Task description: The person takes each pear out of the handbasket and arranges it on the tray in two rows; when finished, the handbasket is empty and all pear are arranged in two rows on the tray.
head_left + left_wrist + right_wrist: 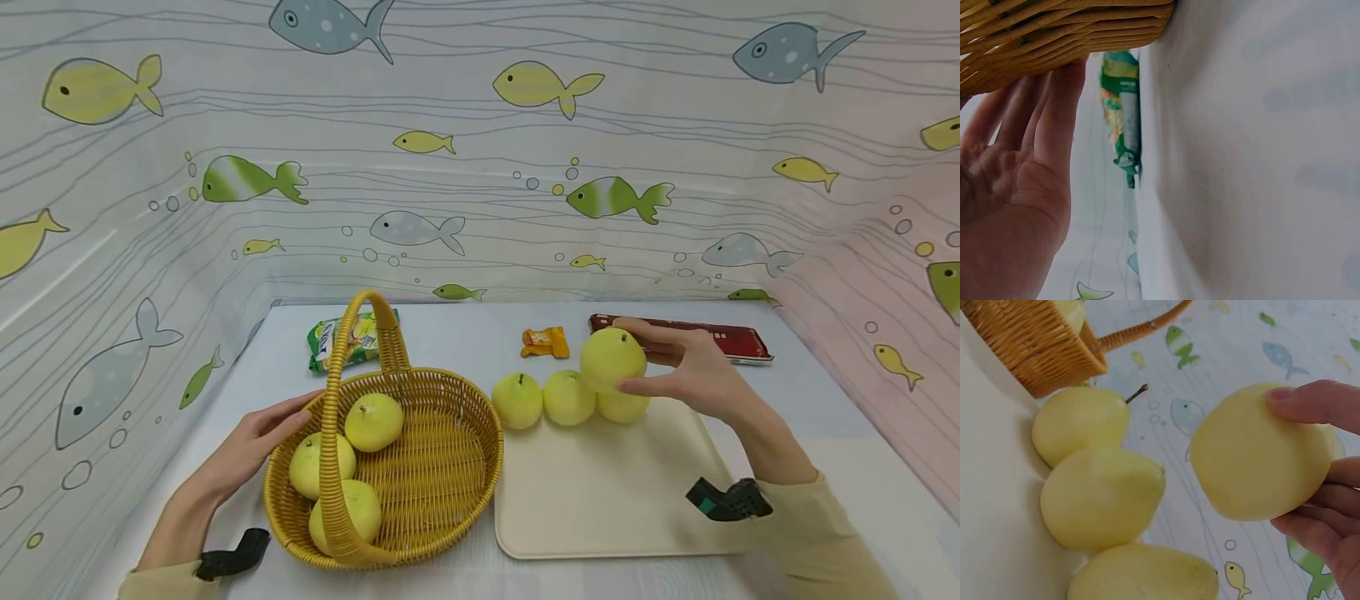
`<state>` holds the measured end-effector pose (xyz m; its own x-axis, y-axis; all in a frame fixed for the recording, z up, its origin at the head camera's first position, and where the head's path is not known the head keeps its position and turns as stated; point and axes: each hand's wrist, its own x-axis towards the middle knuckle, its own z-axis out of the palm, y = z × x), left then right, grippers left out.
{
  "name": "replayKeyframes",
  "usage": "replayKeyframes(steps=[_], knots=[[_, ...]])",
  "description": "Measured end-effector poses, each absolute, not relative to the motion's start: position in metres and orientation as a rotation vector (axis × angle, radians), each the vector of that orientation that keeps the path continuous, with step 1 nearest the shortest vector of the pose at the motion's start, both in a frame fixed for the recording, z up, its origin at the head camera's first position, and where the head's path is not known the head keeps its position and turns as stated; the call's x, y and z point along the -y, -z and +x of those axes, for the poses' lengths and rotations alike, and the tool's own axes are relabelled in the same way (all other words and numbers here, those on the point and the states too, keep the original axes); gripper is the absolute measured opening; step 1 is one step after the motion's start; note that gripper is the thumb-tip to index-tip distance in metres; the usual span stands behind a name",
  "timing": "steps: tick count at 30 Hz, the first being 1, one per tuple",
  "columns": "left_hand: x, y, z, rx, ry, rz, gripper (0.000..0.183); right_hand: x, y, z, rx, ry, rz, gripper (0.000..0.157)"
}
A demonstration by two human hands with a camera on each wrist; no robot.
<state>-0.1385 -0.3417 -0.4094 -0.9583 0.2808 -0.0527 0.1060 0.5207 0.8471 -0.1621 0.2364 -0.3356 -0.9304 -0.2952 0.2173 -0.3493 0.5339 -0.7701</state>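
Peripherally, three packets (pixel 545 342) lie 11 to 2 o'clock; right hand (pixel 701 372) grips one fruit (pixel 607 358) of seven; straight-fingered left hand (pixel 251 439) touches basket (pixel 438 467).

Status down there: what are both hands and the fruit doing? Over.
Right hand holds yellow fruit, raised clear of tray. Left hand touches basket containing three fruits. Nothing visibly blocking either hand.

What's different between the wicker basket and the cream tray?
Build: the wicker basket is woven and golden-brown, while the cream tray looks smooth and plain.
Shape: the basket is rounded and deep with an arched handle; the tray is shallow, with no handle in view.
Contact: the left hand touches the basket, while no hand appears to touch the tray.
Shared: both hold three visible pears.
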Motion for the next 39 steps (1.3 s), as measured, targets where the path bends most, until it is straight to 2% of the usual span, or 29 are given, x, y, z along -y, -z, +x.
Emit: replayKeyframes(steps=[13,30,39], knots=[[0.342,0.413,-0.139,-2.562,-1.433,0.339,0.048,-0.264,0.350,-0.156,2.728,-1.374,0.435,0.075],[0.342,0.410,-0.140,-2.555,-1.442,0.338,0.049,-0.298,0.354,-0.164,2.712,-1.343,0.420,0.070],[0.343,0.411,-0.139,-2.561,-1.446,0.362,0.047,-0.309,0.354,-0.166,2.760,-1.402,0.322,0.072]])
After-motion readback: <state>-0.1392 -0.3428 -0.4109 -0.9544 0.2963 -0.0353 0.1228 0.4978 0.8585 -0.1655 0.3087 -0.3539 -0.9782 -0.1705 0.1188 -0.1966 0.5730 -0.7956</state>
